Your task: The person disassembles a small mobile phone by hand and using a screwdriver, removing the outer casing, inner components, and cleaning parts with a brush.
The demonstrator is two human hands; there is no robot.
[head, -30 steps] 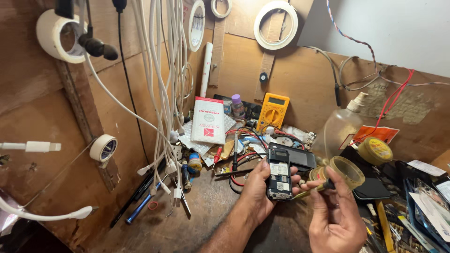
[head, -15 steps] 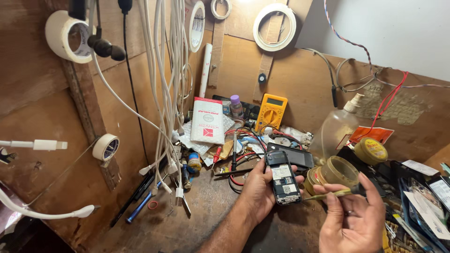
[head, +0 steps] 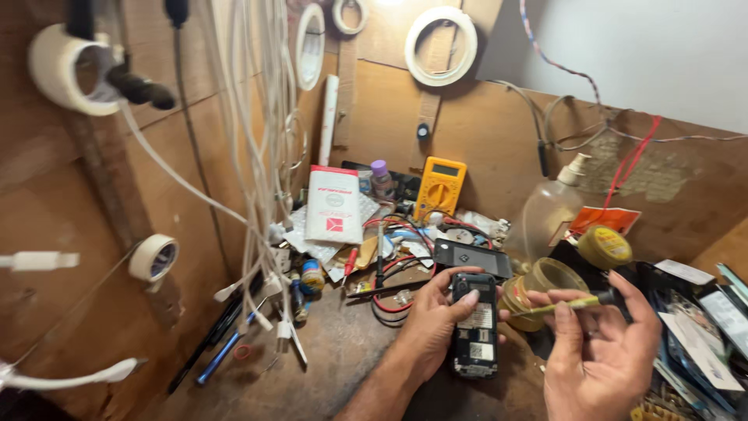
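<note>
Cluttered wooden bench (head: 335, 351): two hands, left (head: 436, 323) gripping one phone (head: 475, 327), right (head: 600, 351) pinching one screwdriver (head: 573, 304) (yellow).

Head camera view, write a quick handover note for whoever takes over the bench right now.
Left hand: holds the black phone upright over the workbench, back cover off, insides showing.
Right hand: pinches a thin yellow-handled tool, tip pointing left toward the phone, not touching it.
Nearby: yellow multimeter, tape roll, red and black leads.
Done: the back is off.
Left: cannot tell from this view.
</note>
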